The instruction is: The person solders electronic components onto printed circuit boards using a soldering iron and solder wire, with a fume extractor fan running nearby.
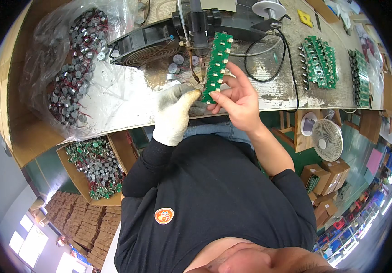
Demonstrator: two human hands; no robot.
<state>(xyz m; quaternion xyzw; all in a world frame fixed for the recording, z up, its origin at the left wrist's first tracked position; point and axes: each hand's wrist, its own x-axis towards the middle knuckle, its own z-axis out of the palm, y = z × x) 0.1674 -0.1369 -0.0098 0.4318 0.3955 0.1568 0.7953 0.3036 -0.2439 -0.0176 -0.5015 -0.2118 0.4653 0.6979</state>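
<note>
Right hand point(240, 103), bare, has the green board strip point(217, 68) pinched, thumb on the near face, fingers round its right edge and behind. Strip sticks up out of that hand, far end leaning slightly right, row of small pale connectors facing up at us

Left hand point(172, 113), white glove, grubby thumb tip, is at the strip's lower end, just left of the right thumb. Fingers half curled; can't tell from here whether it grips the strip or some small part

Just beyond the left thumb, the soldering tip point(197, 77) points down beside the strip's left edge, hanging off a black tool head point(199, 34). Black fan point(148, 48) up and left of both hands, a few loose round motors point(174, 68) between it and the gloved hand. Well left of that hand, clear plastic bag point(36, 73) with a heap of wired motors point(75, 68)

Right of the bare hand: black cable point(292, 79) looping over the worn bench point(269, 93), then a fanned pile of green boards point(322, 63), then a neater stack point(359, 77) farther right. White spool point(269, 10) beyond that hand, slightly right
</note>
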